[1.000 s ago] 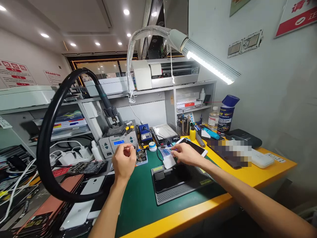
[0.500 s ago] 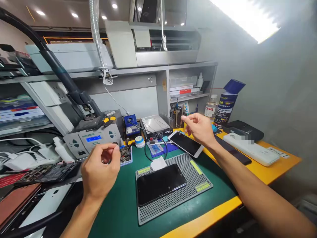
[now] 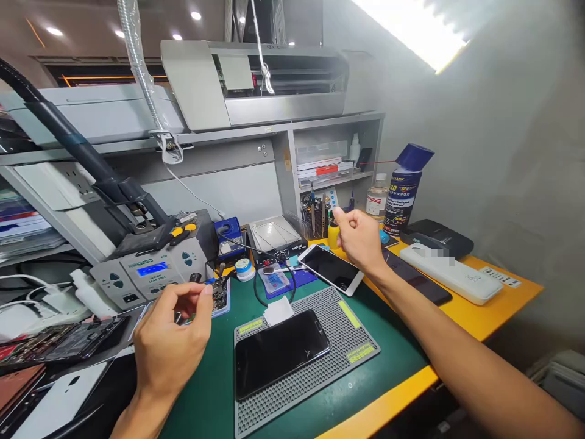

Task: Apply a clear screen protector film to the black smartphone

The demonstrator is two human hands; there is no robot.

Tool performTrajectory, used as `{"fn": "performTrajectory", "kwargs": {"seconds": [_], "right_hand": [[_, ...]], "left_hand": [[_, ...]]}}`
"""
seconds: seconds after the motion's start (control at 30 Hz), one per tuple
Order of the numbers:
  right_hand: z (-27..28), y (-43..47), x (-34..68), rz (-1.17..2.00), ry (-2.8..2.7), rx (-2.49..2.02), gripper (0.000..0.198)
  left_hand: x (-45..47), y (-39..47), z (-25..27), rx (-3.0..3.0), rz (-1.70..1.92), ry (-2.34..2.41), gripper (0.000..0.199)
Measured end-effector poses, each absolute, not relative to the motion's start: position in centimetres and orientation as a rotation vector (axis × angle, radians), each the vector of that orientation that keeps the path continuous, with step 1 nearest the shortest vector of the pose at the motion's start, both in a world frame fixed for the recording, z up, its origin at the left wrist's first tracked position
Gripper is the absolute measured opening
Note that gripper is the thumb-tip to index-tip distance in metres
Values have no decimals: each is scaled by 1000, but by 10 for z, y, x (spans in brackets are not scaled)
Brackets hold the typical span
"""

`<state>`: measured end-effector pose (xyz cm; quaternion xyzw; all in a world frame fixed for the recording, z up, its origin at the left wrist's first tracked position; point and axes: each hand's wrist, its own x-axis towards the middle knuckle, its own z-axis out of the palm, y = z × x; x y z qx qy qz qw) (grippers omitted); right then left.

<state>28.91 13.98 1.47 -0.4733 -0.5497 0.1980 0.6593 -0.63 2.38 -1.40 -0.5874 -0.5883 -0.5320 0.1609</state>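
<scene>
A black phone [image 3: 281, 353] lies screen up on a grey perforated mat [image 3: 311, 393]; neither hand touches it. My left hand [image 3: 171, 338] hovers left of the mat, thumb and index fingertips closed in a pinch; anything between them is too small to make out. My right hand [image 3: 361, 241] is raised beyond the mat, above the end of a white-framed phone [image 3: 331, 268]. Its fingers are curled in with the thumb against them, and what they may hold is hidden. Folded white paper [image 3: 278, 311] sits at the black phone's far edge.
A grey soldering station [image 3: 148, 271] stands at the left, beside a tray of small parts [image 3: 222, 299]. Toward the right are a blue spray can [image 3: 402, 201], a clear bottle [image 3: 377, 196], a dark phone [image 3: 418, 277] and a long white device [image 3: 452, 274].
The camera view has shifted, so the bench things appear further left. Both hands keep nearly the same closed shape and stay raised. The black phone stays on the mat.
</scene>
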Motion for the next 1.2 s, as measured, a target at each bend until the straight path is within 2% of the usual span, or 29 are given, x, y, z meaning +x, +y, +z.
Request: {"fn": "performTrajectory", "kwargs": {"seconds": [0.13,0.33,0.5,0.67,0.87,1.2], "right_hand": [[11,141,288,414,-1315,-1084,46],[2,143,287,119,-1613,-1296,42],[-7,145,270,-44,-1957,-1299,12],[-9,159,242,-334,-2271,-1202,17],[-17,178,235,-590,-2363,-1117,24],[-19,181,236,-693,-2156,-1048,29]], "left_hand": [[-6,24,-15,-1692,-1518,-1668,15],[-6,22,-11,-1711,-1506,-1693,12],[-10,22,-10,-1707,-1531,-1648,10],[-9,23,-10,-1758,-1532,-1537,8],[-6,21,-7,-1789,-1561,-1475,8],[-4,19,-5,-1785,-1582,-1467,8]]}}
